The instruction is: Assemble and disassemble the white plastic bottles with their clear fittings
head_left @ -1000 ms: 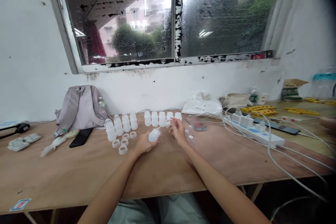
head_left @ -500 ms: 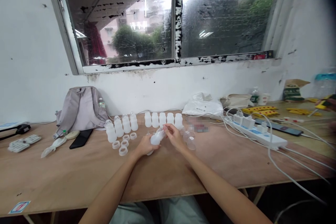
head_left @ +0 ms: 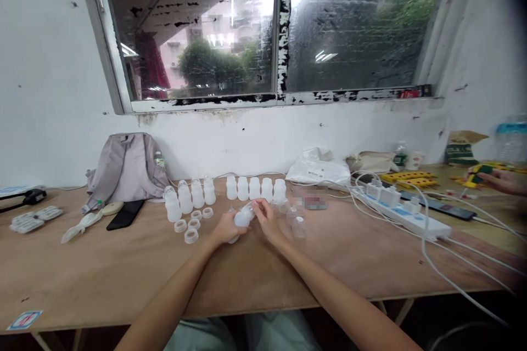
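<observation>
1. The left hand (head_left: 225, 227) has its fingers wrapped around a small translucent bottle (head_left: 242, 217), held tilted just above the tabletop (head_left: 123, 279), roughly midway along its far half.
2. The right hand (head_left: 267, 221) has closed in since a second ago: its fingers now pinch at the bottle's neck end, where earlier they were lifted clear and holding a small piece apart from it. Whether that piece is now seated on the neck cannot be told; it is too small and too pale.
3. The two hands now meet on the one bottle, which reads as a fitting or twisting step in hand, not a pick-up.
4. Just beyond the hands, a row of capped bottles (head_left: 255, 188) stands upright toward the far edge, with a second row of bottles (head_left: 189, 197) to its left.
5. Loose rings (head_left: 191, 226) lie in front of that left row.
6. A few clear parts (head_left: 297, 224) sit just to the right of the right hand.
7. Toward the right end, a power strip (head_left: 405, 214) trails cables, and another person's hand (head_left: 496, 180) holds something yellow and dark.
</observation>
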Motion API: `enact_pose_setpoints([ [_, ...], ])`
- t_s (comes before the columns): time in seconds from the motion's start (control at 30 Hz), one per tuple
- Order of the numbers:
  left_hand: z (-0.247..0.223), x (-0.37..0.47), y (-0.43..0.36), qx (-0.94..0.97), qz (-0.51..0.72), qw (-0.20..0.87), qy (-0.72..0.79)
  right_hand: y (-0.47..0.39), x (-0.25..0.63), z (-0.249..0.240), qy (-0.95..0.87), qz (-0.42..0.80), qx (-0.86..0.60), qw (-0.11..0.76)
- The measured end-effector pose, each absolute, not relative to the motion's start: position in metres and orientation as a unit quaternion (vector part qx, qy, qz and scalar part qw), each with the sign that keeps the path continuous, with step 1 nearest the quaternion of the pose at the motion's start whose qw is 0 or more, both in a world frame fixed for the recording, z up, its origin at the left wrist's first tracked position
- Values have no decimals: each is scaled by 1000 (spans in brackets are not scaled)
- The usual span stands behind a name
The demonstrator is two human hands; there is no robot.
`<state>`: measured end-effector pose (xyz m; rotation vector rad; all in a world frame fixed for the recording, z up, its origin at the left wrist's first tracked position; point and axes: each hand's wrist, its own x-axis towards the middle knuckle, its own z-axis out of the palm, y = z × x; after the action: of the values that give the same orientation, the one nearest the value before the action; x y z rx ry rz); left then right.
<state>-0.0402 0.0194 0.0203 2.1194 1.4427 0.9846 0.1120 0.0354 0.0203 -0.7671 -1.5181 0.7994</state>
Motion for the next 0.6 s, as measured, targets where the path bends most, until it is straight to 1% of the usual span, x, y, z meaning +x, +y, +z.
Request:
enact_pose_setpoints([
  [0.23,12,-38,20,740,399,179,510,34,108,27,-677,331,-322,573],
  [0.43,9,-51,5,787,404,182,430,28,103,39,-731,287,-307,537],
  [0.5,5,-57,-2,782,390,184,450,24,100,43,-760,277,-296,508],
  [0.6,-1,-62,-9,744,362,208,522,18,95,45,-809,249,-274,457],
])
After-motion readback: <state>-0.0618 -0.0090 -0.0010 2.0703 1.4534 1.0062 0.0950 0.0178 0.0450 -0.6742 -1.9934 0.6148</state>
